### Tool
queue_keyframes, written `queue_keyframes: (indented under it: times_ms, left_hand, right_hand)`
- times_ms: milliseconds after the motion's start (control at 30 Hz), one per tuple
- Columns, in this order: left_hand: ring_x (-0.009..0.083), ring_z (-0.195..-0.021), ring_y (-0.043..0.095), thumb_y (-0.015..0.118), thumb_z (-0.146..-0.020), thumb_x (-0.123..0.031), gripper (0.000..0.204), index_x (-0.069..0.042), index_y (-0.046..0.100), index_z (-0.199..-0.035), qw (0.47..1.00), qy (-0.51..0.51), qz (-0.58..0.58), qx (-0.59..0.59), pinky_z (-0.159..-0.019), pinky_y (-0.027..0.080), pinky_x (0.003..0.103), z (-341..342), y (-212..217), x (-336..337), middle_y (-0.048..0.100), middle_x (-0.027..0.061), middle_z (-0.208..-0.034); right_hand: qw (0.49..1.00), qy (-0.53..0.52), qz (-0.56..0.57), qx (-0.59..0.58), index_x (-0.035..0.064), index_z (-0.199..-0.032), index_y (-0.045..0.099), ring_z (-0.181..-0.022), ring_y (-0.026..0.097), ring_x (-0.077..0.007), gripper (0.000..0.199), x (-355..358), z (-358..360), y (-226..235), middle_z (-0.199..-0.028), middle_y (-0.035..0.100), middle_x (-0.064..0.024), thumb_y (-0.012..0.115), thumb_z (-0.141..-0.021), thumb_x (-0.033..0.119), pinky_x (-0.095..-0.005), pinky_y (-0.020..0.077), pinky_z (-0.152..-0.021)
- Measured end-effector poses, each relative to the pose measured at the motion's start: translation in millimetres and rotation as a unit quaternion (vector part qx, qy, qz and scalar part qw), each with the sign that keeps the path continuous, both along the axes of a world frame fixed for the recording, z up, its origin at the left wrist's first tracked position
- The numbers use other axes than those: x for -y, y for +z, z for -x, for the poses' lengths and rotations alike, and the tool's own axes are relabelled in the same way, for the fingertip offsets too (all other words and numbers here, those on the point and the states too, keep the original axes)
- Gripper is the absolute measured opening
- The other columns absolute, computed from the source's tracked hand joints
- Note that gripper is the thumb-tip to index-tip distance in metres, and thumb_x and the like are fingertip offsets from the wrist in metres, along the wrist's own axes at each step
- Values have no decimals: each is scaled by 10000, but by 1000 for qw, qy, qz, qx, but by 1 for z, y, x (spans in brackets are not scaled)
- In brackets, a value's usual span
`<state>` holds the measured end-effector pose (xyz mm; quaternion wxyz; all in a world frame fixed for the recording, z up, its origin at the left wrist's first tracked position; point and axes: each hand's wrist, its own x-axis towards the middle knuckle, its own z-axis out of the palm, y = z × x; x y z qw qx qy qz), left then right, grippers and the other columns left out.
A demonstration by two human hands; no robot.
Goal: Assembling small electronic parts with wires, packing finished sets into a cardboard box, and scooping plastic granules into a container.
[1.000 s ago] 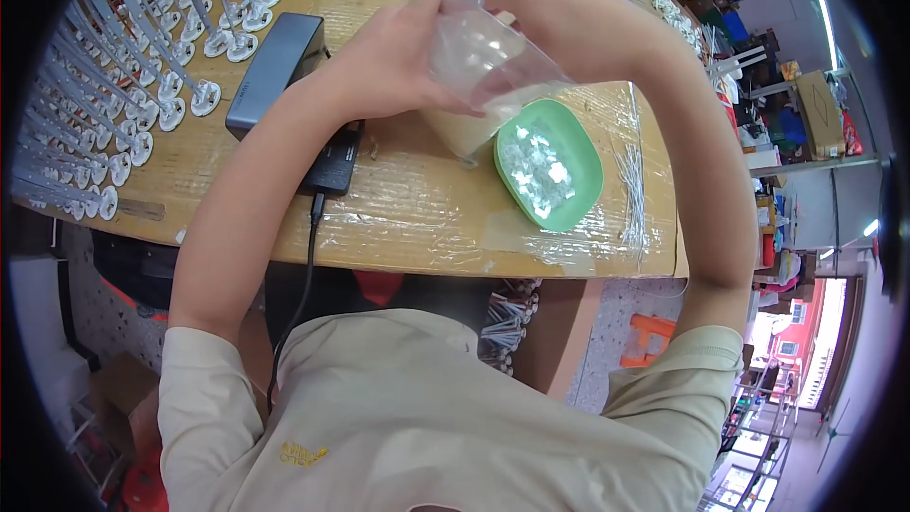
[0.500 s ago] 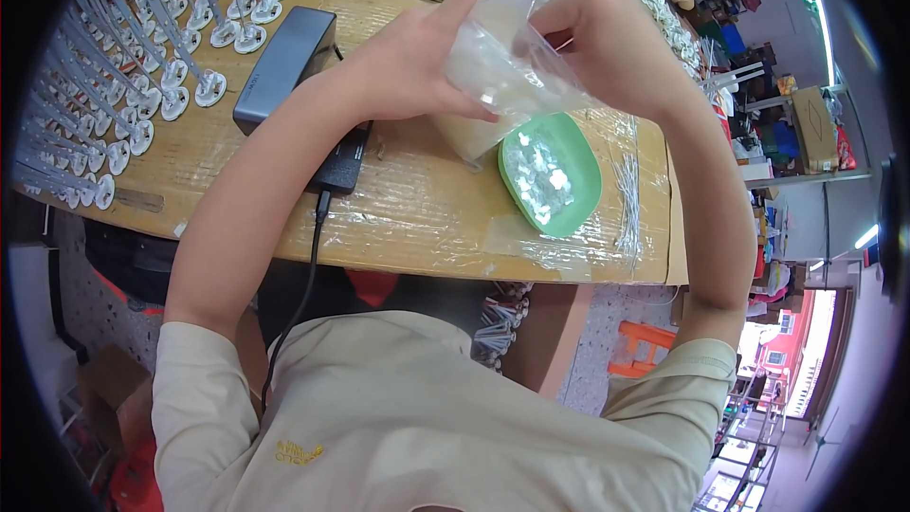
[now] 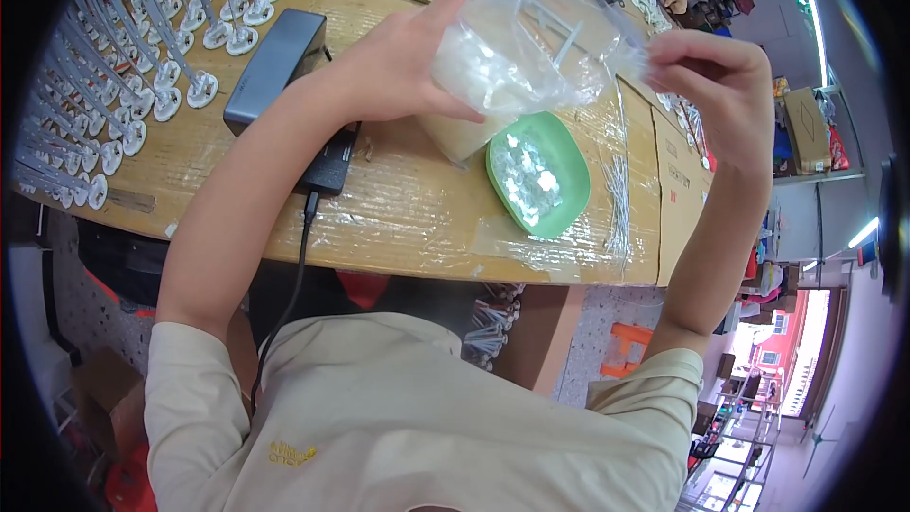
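Note:
My left hand (image 3: 408, 62) grips a clear plastic bag (image 3: 526, 43) full of small clear pieces, held up above the wooden table (image 3: 398, 209). My right hand (image 3: 725, 85) pinches the bag's right edge with thumb and fingers. A thin white stick shows inside the bag. Below the bag sits a green oval dish (image 3: 537, 173) with small shiny pieces in it. A tan block (image 3: 460, 137) lies partly hidden under the bag.
Rows of thin sticks on round white bases (image 3: 123, 85) cover the table's left. A black box (image 3: 275, 66) and a black adapter (image 3: 330, 166) with a hanging cable lie by my left forearm. Loose thin sticks (image 3: 618, 204) lie right of the dish.
Both hands have lifted the bag higher and spread apart; my right hand has moved right along the bag's edge.

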<state>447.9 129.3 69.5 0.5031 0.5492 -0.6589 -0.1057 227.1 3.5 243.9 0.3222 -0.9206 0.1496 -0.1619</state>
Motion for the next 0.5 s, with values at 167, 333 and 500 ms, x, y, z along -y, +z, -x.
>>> queue_keyframes:
  times_ms: [167, 333, 500]
  left_hand:
    - [343, -1338, 351, 840, -650, -290, 1103, 16, 154, -1457, 927, -61, 322, 184, -1107, 291, 358, -23, -11, 12, 307, 250, -1448]
    - [354, -1337, 351, 843, -647, -289, 1091, 39, 176, -1445, 999, -30, -26, 25, -1105, 295, 361, -6, 13, -3, 317, 257, -1446]
    - [378, -1270, 421, 854, -625, -268, 1099, -82, 170, -1463, 1000, -4, -3, 31, -1058, 355, 392, 1, 5, -4, 402, 227, -1396]
  right_hand:
    - [995, -64, -68, -22, -65, -840, 688, -739, 660, -140, 141, 1, 30, -41, -825, 692, -109, 642, -723, -127, -251, 545, -703]
    - [977, -162, -77, -112, -59, -850, 699, -741, 657, -124, 123, 7, 49, -96, -816, 697, -97, 679, -734, -94, -238, 538, -708]
    - [974, -118, -82, -174, -50, -926, 705, -808, 658, -111, 160, 11, 46, -105, -874, 709, -98, 706, -766, -44, -233, 536, -736]
